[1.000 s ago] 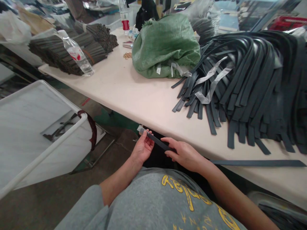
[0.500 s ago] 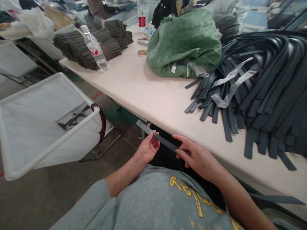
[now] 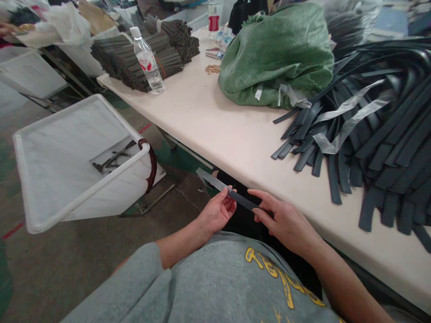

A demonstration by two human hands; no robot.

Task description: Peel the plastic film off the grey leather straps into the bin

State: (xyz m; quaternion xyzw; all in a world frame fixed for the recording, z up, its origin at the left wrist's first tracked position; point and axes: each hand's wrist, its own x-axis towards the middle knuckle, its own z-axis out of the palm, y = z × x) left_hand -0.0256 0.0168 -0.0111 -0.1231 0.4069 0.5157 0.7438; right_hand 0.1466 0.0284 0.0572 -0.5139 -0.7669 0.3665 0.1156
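Note:
A flat dark strap [image 3: 243, 200] runs between my two hands, just off the table's front edge. My left hand [image 3: 220, 213] pinches it near the middle between thumb and fingers. Beyond that hand its far end looks pale and shiny and points up and left. My right hand [image 3: 281, 220] grips the near end between thumb and fingers, the index finger stretched out above it. On the table to the right lies a large pile of similar dark straps [image 3: 373, 179], with strips of clear plastic [image 3: 340, 130] across it.
A green woven sack [image 3: 272, 58] sits on the table [image 3: 215, 125]. Further back are a gold chain [image 3: 212, 69], a water bottle [image 3: 148, 63] and bundled dark strips [image 3: 117, 60]. To the left stands a white-lined cart [image 3: 63, 179] with a raised rim.
The view has shifted, so the table, cart and hands sit a little differently in it. Both hands keep hold of the strap in much the same pose.

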